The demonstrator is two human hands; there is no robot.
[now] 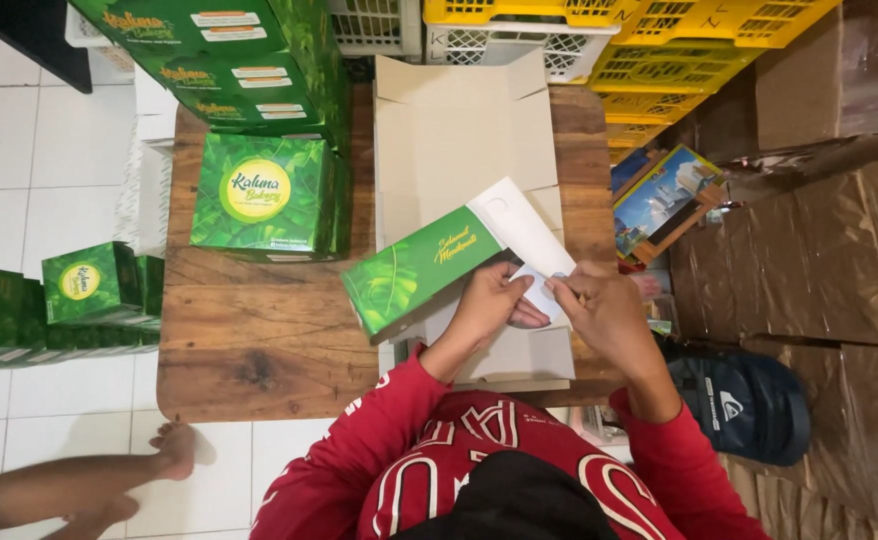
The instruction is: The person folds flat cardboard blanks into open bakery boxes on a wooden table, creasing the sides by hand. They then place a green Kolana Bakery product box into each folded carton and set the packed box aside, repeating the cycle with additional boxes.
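Observation:
A green leaf-printed cardboard box (414,270), partly folded, lies tilted on the wooden table (259,350) over a flat grey-brown unfolded carton blank (454,130). My left hand (489,305) grips the box's near edge by its white inner flap (524,235). My right hand (604,315) pinches the same white flap from the right. Both arms wear red sleeves.
A finished green box (259,195) sits at the table's back left under a stack of green boxes (229,60). More green boxes (69,295) stand on the tiled floor at left. Yellow crates (679,40) are behind; another person's bare foot (174,450) is lower left.

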